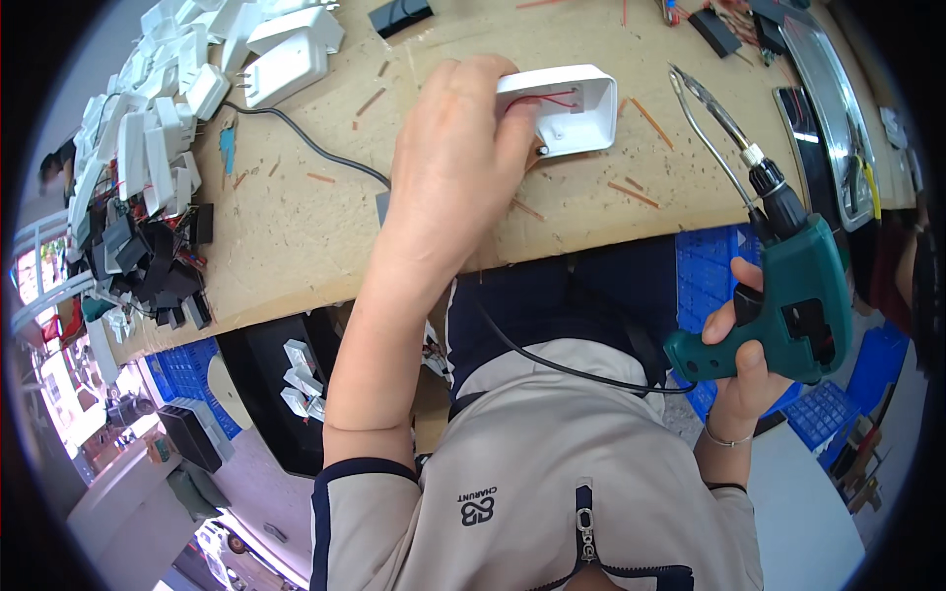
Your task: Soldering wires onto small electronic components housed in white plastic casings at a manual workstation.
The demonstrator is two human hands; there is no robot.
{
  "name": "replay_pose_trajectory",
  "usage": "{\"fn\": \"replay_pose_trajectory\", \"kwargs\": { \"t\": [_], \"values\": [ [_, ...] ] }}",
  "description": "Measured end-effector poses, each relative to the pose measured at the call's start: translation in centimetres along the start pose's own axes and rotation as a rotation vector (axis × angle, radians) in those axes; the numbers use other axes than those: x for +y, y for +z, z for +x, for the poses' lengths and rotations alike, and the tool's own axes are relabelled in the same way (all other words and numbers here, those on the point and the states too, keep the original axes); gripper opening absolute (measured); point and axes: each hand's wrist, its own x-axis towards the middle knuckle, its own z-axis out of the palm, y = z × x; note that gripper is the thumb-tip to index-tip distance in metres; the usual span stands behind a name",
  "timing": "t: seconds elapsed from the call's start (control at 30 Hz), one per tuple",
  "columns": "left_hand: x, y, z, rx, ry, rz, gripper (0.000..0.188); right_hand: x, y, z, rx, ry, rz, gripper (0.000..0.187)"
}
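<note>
My left hand [458, 138] grips a white plastic housing [589, 136] above the table, fingers over its left end. The housing's open side faces me, and thin red wires [558, 98] run inside it to a small metal piece. The left fingertips are partly hidden in and behind the shell. Off to the right, my right hand [744, 345] is wrapped round the handle of a green soldering gun [810, 271]. Its metal tip [705, 94] and a thin curved feed tube point up and away, apart from the housing.
White plastic housings [286, 74] are heaped at the far left, with black plastic parts [148, 256] nearer. Brown strips [633, 194] lie scattered on the table [296, 222]. A black cable [315, 148] runs towards my left wrist. A clear-lidded tray [828, 108] stands far right.
</note>
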Motion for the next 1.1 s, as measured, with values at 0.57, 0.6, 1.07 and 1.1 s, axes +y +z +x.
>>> {"fn": "replay_pose_trajectory", "kwargs": {
  "t": [0.57,0.6,1.07,1.1],
  "values": [
    [-17.4,-24.6,-27.6,0.603,-0.646,-0.945,0.034,1.9,-2.2,1.2,-0.204,-0.010,0.412,0.058],
    [-19.2,-24.5,-31.3,0.776,-0.839,-0.685,0.029,1.9,-1.8,1.4,-0.202,-0.015,0.416,0.059],
    [-9.7,-20.8,-15.9,0.090,-0.628,-0.476,0.029,1.4,-1.8,1.4,-0.218,-0.034,0.419,0.057],
    [-8.5,-19.3,-12.3,0.107,-0.463,-0.391,0.026,1.4,-1.7,1.4,-0.216,-0.033,0.419,0.057]
  ]
}}
